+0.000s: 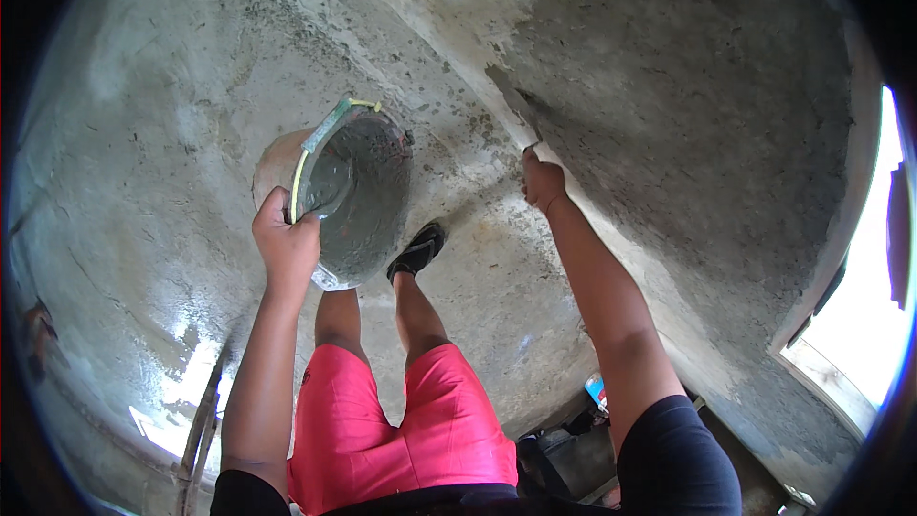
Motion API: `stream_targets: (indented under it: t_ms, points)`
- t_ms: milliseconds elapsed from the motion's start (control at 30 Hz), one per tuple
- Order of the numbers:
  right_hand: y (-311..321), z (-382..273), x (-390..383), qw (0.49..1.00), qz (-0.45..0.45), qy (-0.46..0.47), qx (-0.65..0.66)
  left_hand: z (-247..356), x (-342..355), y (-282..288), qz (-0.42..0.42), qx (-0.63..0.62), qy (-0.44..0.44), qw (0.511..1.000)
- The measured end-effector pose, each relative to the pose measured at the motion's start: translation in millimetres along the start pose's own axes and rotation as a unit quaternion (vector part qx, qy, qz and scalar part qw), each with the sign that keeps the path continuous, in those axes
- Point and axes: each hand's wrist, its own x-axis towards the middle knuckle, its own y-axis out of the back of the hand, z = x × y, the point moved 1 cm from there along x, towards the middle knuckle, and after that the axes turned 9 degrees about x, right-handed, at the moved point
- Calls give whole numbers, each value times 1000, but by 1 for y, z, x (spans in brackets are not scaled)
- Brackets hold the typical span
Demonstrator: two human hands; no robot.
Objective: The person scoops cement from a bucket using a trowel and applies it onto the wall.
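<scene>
My left hand (288, 244) is closed on the near left rim of a bucket (276, 161), which tilts so its mouth faces me. Wet grey mortar (365, 215) lies inside and coats its inner wall. A yellow handle with a green wrapped grip (325, 126) rests along the rim. My right hand (543, 181) is stretched forward against the wall's lower part, its fingers wrapped round the handle of what looks like a trowel (516, 100). The blade is seen nearly edge-on and blends into the dark plaster (688, 124). The fingertips are hidden.
Rough concrete floor (143, 182) spreads left of the bucket. My foot in a dark sandal (417, 250) stands just right of it. A bright window opening (864, 296) cuts the wall at right. Poles (199, 425) stand lower left; assorted items (564, 435) lie behind my right side.
</scene>
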Motion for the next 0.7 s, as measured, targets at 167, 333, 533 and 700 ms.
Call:
stream_targets:
  t_ms: [167, 333, 533, 700]
  points:
    - [1, -9, 11, 1000, -19, -21, 1, -5, 1, 0, 6, 9, -20, 1000]
    - [2, 15, 68, 999, 36, 6, -23, -1, -1, 7, 5, 17, -15, 1000]
    - [-11, 64, 64, 953, -95, 197, -211, 6, 0, 4, 11, 27, -21, 999]
    - [-5, -11, 35, 998, 14, -48, -49, 7, -1, 9, 6, 26, -27, 999]
